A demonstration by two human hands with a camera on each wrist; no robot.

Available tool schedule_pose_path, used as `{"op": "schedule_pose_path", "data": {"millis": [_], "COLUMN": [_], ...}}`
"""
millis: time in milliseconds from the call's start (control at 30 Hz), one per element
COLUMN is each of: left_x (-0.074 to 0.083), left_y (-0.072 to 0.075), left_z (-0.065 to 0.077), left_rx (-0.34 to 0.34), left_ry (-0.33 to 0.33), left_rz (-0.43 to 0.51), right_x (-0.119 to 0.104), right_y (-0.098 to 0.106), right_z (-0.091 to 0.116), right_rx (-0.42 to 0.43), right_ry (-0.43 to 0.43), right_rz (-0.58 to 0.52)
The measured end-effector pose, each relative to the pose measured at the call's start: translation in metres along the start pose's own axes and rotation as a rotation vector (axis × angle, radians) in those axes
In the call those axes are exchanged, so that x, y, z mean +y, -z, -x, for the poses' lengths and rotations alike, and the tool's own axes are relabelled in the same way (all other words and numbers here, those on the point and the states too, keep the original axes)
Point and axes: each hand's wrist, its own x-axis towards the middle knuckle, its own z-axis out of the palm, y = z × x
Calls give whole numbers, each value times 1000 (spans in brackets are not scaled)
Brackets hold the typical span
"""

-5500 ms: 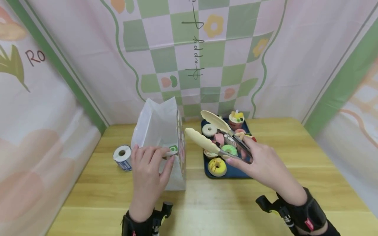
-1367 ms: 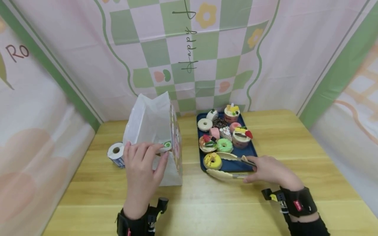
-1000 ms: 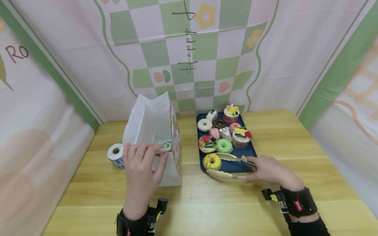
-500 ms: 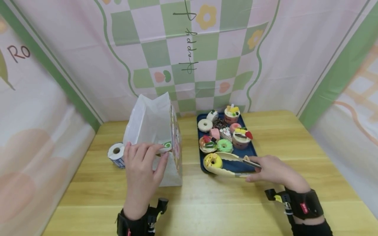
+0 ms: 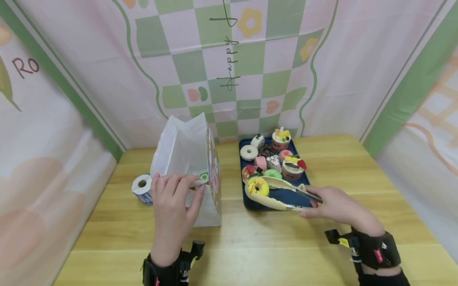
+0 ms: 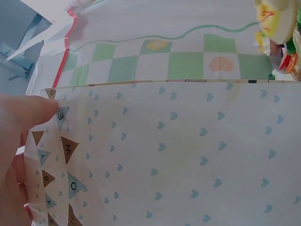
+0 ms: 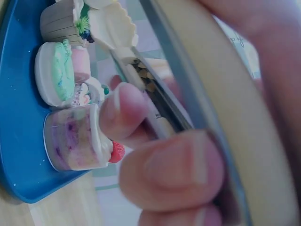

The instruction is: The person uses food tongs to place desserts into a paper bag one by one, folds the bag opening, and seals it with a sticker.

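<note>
My left hand (image 5: 175, 214) grips the near rim of a white paper bag (image 5: 186, 151), which stands upright with its mouth open. In the left wrist view the thumb presses the bag's heart-printed side (image 6: 178, 155). My right hand (image 5: 336, 202) holds metal tongs with cream tips (image 5: 273, 203). Between those tips is a yellow doughnut (image 5: 264, 190), over the near left part of a blue tray (image 5: 288, 195). Just behind it sits a green doughnut (image 5: 273, 173), partly covered by the tongs. The right wrist view shows fingers curled round the tongs' arms; the yellow doughnut is mostly out of that view.
Several other toy sweets fill the tray, among them a white doughnut (image 5: 248, 152), a fruit-topped cup (image 5: 292, 171) and another cup (image 5: 281, 139) at the back. A label roll (image 5: 144, 195) stands left of the bag. A printed curtain (image 5: 247, 79) hangs behind the wooden table (image 5: 250, 246).
The right hand has lowered the tongs to the tray, closed them around the yellow doughnut and raised it slightly. The left hand keeps its hold on the bag.
</note>
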Motion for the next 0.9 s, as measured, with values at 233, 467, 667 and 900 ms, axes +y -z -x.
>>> {"op": "schedule_pose_path", "data": {"millis": [233, 467, 667, 900], "left_x": [-1, 0, 0, 1], "left_y": [0, 0, 1, 1], "left_z": [1, 0, -1, -1], "left_rx": [9, 12, 14, 11], "left_ry": [-11, -15, -19, -16], "left_rz": [-6, -13, -14, -8], "right_x": [-1, -4, -7, -14], "right_y": [3, 5, 6, 6], "right_z": [1, 2, 3, 5], "right_rx": [96, 130, 173, 231], "right_ry": [16, -1, 14, 43], "right_rz": [49, 51, 63, 52]}}
